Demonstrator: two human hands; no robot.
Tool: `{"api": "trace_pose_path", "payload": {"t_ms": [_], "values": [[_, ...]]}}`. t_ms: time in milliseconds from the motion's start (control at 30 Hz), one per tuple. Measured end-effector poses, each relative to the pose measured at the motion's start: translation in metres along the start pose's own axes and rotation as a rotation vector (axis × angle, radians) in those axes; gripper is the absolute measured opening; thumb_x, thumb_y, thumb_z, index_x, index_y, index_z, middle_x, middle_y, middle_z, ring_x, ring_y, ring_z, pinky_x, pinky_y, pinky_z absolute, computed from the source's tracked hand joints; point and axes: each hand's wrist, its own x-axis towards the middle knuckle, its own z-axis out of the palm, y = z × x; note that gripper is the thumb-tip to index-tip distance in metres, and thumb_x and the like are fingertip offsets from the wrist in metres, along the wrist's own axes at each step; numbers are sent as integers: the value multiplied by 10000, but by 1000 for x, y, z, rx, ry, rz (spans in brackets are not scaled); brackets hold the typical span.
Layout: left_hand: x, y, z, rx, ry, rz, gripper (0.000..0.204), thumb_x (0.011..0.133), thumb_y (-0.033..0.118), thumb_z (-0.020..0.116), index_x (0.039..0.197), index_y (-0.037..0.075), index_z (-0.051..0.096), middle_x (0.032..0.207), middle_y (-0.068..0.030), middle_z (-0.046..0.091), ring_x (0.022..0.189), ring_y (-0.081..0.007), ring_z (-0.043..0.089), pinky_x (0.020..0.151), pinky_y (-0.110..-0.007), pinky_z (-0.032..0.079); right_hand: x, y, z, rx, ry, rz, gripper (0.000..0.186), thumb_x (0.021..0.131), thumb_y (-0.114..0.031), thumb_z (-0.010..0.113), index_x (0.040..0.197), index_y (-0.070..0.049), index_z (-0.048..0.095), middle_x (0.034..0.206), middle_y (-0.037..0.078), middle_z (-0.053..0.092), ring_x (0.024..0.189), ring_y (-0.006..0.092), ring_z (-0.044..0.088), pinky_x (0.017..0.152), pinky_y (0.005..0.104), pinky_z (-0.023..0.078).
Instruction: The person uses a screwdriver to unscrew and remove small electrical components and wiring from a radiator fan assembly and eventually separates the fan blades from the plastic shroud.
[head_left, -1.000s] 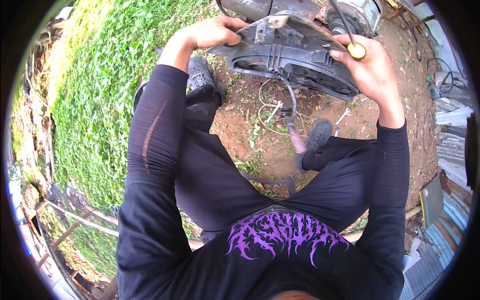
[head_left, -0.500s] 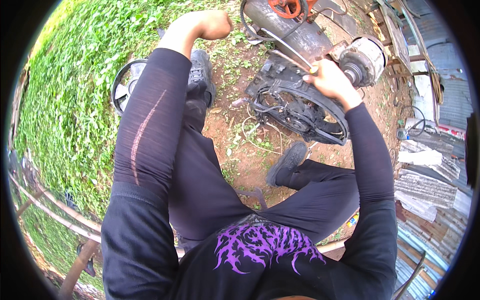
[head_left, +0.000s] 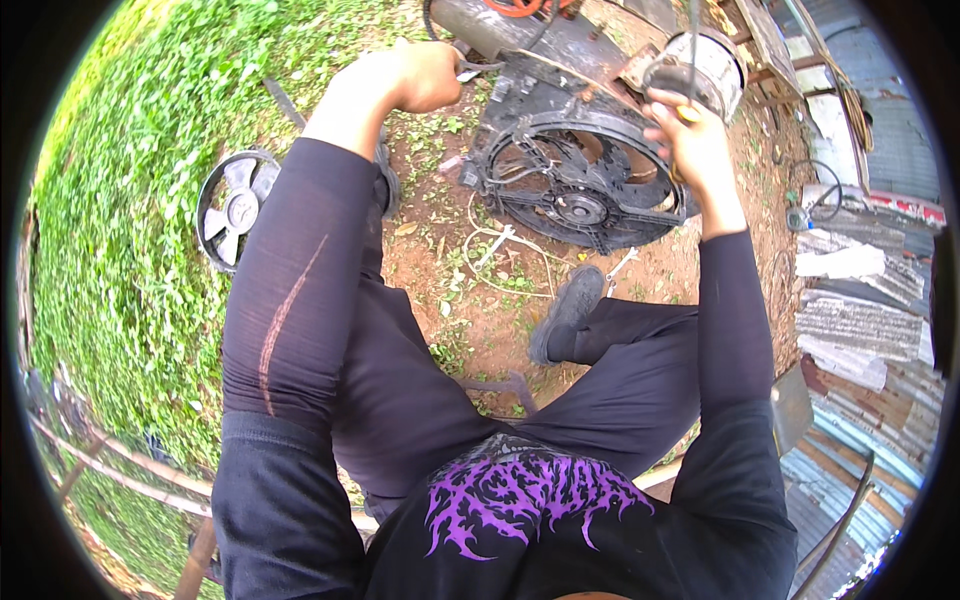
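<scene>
My left hand point(head_left: 428, 78) is closed around a grey metal piece point(head_left: 482, 68) that pokes out to its right; most of it is hidden. My right hand point(head_left: 702, 150) grips a screwdriver point(head_left: 693, 45) with a yellow handle, its long shaft pointing away toward the far edge of view. Between and below the hands sits a dirty black fan assembly point(head_left: 582, 205), with a round shroud, spokes and a central hub. The right fingers are near the shroud's far right rim. Whether they touch it I cannot tell.
A loose fan wheel point(head_left: 240, 210) lies on the grass at left. Beyond the assembly are a grey tank point(head_left: 480, 25) and a cylindrical metal motor point(head_left: 700, 75). A wrench point(head_left: 622, 265) and a thin pale cable point(head_left: 550, 280) lie by my shoe point(head_left: 572, 310). Corrugated sheets point(head_left: 860, 330) stack at right.
My right hand has swung the screwdriver from pointing far left to pointing straight away. The fan assembly's face shows more fully. At my left hand, the metal piece has come into sight.
</scene>
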Motion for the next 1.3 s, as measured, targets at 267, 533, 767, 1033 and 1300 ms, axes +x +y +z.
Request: {"api": "trace_pose_path", "payload": {"t_ms": [267, 533, 767, 1033, 1300], "values": [[35, 51, 30, -120, -57, 147, 575, 884, 200, 683, 1408, -14, 578, 1234, -245, 705, 1145, -347, 687, 1000, -397, 532, -91, 76, -47, 315, -40, 458, 233, 999, -221, 707, 1153, -47, 699, 672, -31, 571, 516, 78, 534, 479, 259, 461], [67, 88, 40, 4, 169, 181, 602, 859, 168, 732, 1422, 22, 575, 1333, -264, 650, 1269, -384, 622, 1093, -418, 481, -84, 104, -63, -52, -24, 406, 324, 966, -317, 726, 1122, -40, 663, 669, 14, 593, 510, 104, 548, 487, 298, 446], [72, 106, 62, 93, 130, 282, 709, 866, 180, 740, 1525, 94, 491, 1452, -249, 569, 1353, -370, 550, 1155, -425, 425, -79, 106, -84, -233, -13, 395, 387, 958, -408, 705, 1060, -35, 684, 676, 82, 627, 564, 166, 616, 555, 366, 481], [70, 106, 50, 141, 157, 237, 772, 879, 198, 731, 1579, 104, 418, 1194, -251, 709, 1137, -352, 692, 1012, -418, 522, -74, 118, -99, -300, -35, 343, 409, 943, -404, 696, 1113, -31, 711, 664, 83, 632, 604, 166, 624, 600, 366, 504], [83, 92, 52, 101, 87, 174, 783, 863, 142, 702, 1586, 98, 405, 961, -204, 726, 880, -277, 699, 921, -387, 527, -76, 112, -106, -173, -9, 343, 354, 941, -377, 719, 1047, -41, 686, 616, -17, 538, 511, 86, 522, 509, 289, 441]]}}
